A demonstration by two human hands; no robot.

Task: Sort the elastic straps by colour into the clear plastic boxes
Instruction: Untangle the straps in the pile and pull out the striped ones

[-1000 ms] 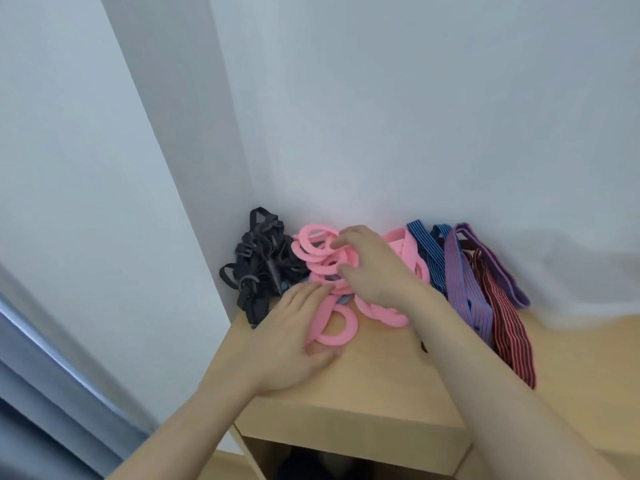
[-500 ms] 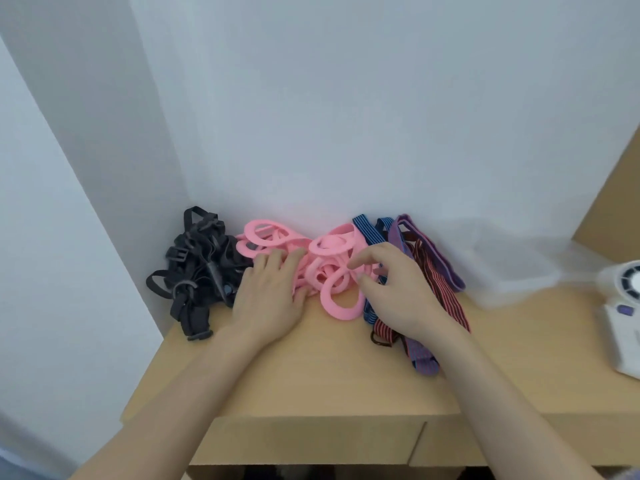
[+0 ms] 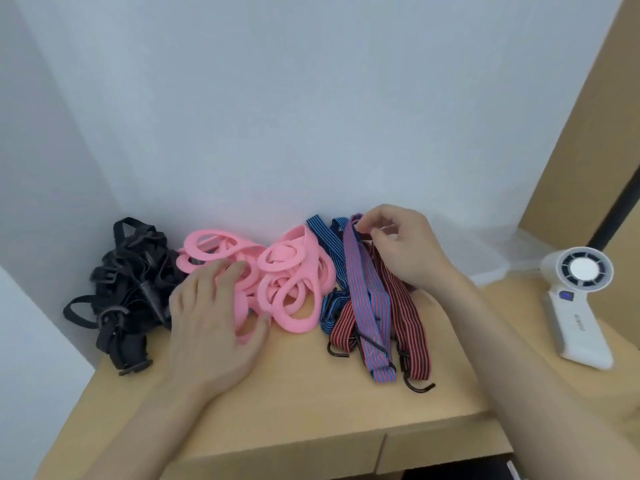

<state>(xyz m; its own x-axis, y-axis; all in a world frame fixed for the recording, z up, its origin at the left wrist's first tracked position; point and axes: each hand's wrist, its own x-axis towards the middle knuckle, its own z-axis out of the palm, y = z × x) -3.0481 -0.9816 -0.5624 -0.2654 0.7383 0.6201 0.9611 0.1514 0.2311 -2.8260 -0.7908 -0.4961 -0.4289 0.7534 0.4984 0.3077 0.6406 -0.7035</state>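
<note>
Head view — right hand [image 3: 405, 251] pinches purple strap [image 3: 362, 282] — top end.

"What's at the back?"
"A plain white wall [image 3: 311, 98], cornering with a side wall [image 3: 41, 168] on the left."
"And the furniture?"
"A pale wooden desk [image 3: 294, 410], with a tan panel [image 3: 581, 150] on the right. Soft, even light."

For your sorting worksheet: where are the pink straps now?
In the head view, the pink straps lie left of centre, between the black straps and the blue strap.
</note>
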